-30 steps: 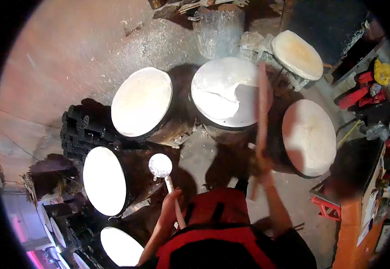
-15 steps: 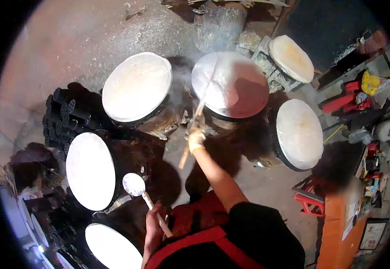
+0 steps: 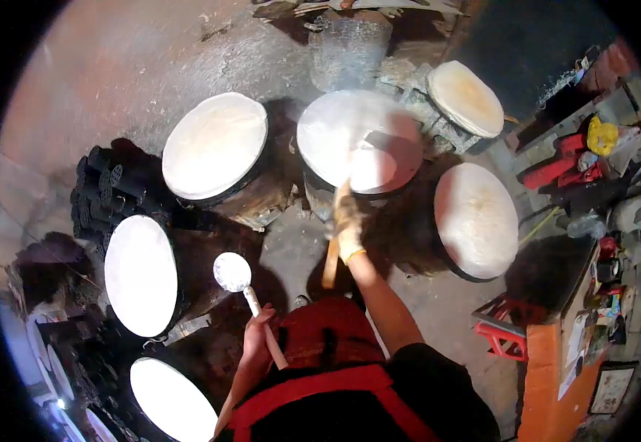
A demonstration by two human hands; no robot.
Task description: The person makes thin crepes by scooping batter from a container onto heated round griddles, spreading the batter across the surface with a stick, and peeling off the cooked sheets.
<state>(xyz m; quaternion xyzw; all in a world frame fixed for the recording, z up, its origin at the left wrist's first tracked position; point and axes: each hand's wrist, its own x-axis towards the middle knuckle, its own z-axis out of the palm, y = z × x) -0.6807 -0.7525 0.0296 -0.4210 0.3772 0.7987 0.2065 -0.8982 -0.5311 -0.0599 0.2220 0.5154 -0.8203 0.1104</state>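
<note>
My left hand [image 3: 258, 333] is wrapped around the pale handle of a ladle [image 3: 232, 272], whose round, whitish bowl points up and away from me. A glove covers my right hand [image 3: 348, 230], closed around a long wooden-handled spreader [image 3: 330, 267]. The spreader's far end reaches over a round griddle [image 3: 320, 136] coated with a pale layer; the end itself is blurred. A shadow falls across that layer, and faint haze hangs over it. To the right stands another griddle [image 3: 476, 221] with a pale round sheet; to the left is a third [image 3: 216, 147].
Two more white-topped griddles [image 3: 141, 276] curve along my left. Black perforated coal cylinders [image 3: 103, 188] are piled behind them. Round flat sheets [image 3: 466, 99] lie stacked at back right. A red stool [image 3: 501, 331] and an orange-sided table [image 3: 545, 383] stand at right.
My right hand and the spreader have shifted right and slightly nearer me, with the handle more upright. The pale layer covers more of the middle griddle. The view has shifted a little.
</note>
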